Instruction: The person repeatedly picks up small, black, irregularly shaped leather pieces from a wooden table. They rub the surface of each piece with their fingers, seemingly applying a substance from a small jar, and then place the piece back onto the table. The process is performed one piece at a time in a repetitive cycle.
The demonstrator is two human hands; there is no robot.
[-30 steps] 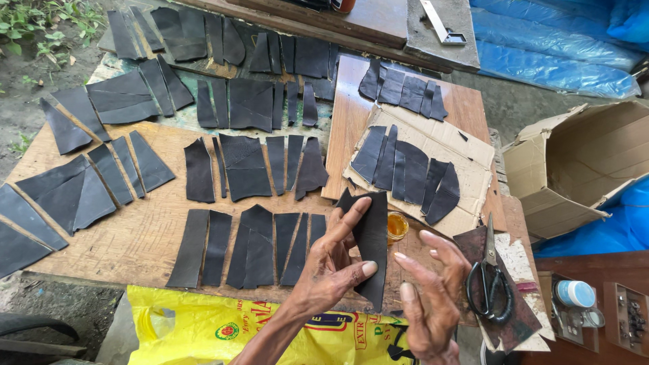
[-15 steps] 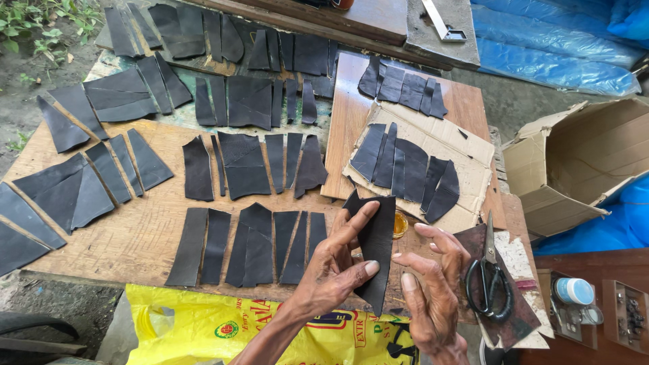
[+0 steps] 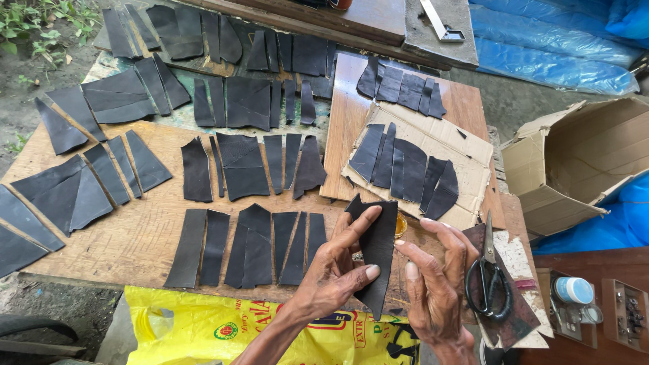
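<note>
Rough wooden boards made up the outdoor work surface, laid over with rows of dark leather pieces. At its near edge both hands met on one black leather piece, held upright just above the wood. The left hand pinched it, forefinger stretched up along the piece's left edge and thumb pressed on its lower front. The right hand touched the piece's right edge with thumb and forefinger, its other fingers spread loosely open, so its hold looked light. Just right of that grip, black-handled scissors lay on a reddish-brown scrap. Beyond the grip sat a cardboard sheet carrying more dark pieces. Left of it ran a row of narrow strips. Below the wrists lay a yellow plastic bag. Farther right stood an open cardboard box.
</note>
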